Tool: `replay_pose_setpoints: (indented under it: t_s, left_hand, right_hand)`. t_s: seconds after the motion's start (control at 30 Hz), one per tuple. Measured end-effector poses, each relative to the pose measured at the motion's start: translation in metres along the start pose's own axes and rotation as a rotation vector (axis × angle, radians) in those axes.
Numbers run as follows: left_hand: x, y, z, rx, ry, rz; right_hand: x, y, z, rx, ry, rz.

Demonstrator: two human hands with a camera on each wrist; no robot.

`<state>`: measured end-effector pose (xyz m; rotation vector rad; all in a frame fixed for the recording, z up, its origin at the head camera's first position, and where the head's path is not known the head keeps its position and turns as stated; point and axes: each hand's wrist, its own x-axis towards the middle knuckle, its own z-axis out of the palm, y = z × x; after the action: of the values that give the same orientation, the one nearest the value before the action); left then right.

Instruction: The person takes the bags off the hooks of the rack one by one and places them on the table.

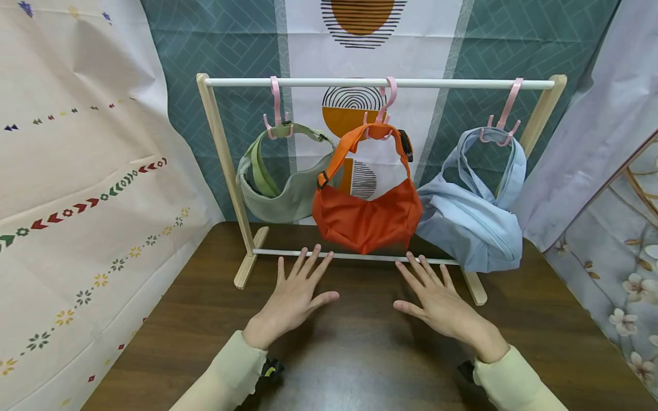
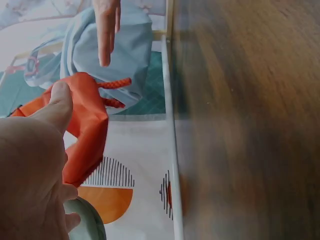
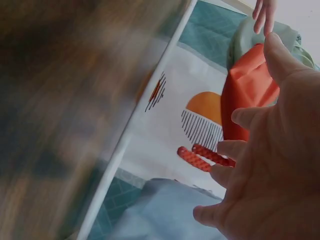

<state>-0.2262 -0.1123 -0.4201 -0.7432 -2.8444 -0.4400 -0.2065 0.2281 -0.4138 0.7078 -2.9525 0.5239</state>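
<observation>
Spread fingers extend forward on my left hand (image 1: 293, 299), which holds nothing over the table in front of the rack. My right hand (image 1: 442, 302) mirrors it on the other side, fingers also spread and holding nothing. Between and beyond them hangs an orange shoulder bag (image 1: 367, 220) with black buckles; its braided red cord ends (image 3: 195, 159) show in the right wrist view. To its left hangs a sage green bag (image 1: 283, 200), partly behind the orange one. A light blue bag (image 1: 468, 228) hangs at the right, tilted. Neither hand visibly touches a bag.
A rack with a white top bar (image 1: 329, 83), wooden legs (image 1: 226, 165) and a white lower bar (image 1: 354, 256) stands on the dark wooden table (image 1: 370, 354). Pink hooks (image 1: 509, 108) carry the bags. Patterned cloths (image 1: 92, 171) hang around the sides and back.
</observation>
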Motion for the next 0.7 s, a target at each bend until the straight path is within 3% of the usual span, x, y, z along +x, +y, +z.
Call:
replay_pose_setpoints:
  t_s: [0.4, 0.7]
  left_hand:
    - [0.011, 0.002, -0.013, 0.008, 0.024, 0.025]
    - [0.017, 0.004, -0.026, -0.014, 0.097, 0.035]
  right_hand:
    - [0.007, 0.002, -0.018, -0.019, 0.007, 0.008]
    - [0.009, 0.0, -0.032, -0.039, 0.012, 0.0]
